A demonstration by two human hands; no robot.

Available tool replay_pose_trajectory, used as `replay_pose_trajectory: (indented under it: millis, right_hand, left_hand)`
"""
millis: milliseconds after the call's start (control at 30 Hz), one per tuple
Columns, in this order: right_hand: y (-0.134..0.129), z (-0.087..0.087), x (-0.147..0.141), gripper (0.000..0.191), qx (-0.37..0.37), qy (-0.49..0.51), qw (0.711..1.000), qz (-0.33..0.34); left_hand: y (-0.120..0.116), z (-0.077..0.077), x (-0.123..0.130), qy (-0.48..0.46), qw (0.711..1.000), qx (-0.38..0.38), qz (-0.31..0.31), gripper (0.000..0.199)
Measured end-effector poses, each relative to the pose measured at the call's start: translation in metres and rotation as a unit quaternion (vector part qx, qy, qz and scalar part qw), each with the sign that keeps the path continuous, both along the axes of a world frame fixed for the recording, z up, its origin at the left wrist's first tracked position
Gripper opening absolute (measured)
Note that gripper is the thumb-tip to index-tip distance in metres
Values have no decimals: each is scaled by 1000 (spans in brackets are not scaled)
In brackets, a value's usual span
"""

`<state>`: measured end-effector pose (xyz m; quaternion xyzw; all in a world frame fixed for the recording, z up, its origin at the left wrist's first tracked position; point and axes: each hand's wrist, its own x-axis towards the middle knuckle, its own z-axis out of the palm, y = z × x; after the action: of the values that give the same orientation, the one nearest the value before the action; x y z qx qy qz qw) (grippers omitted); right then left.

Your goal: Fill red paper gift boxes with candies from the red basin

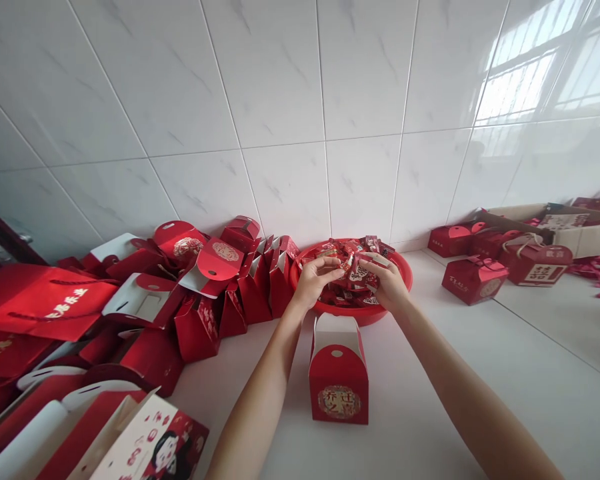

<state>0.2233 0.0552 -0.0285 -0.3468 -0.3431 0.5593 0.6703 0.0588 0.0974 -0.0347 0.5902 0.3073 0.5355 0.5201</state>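
Both hands are over a red plastic basin [404, 275] heaped with small red wrapped candies [338, 293]. My left hand [319, 277] is at the basin's left side, its fingers and thumb pinched together; what lies between them is partly hidden. On the right, my right hand [384, 279] has its thumb and fingers closed on a red candy packet [357, 268] with white lettering. A red gift box [339, 393] with a gold emblem stands upright between my forearms, in front of the basin. Its top is open, showing a white inside.
Many red gift boxes [197, 327] crowd the left side, with a red paper bag [65, 303] on them. Closed red boxes [475, 279] with ribbons stand at the right beside an open carton [587, 239]. A tiled wall [285, 187] rises behind the white counter [410, 413].
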Motion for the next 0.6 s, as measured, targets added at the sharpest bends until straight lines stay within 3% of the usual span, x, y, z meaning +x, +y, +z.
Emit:
replay_pose_trajectory:
  millis: [400,600]
  right_hand:
    - [-2,-4,1,39,40,-32,998,42]
    - [-8,3,-3,36,39,-27,998,47]
  left_hand:
    - [-15,14,-10,89,996,15,-19,33]
    - [-21,21,-8,153,982,106,25,27]
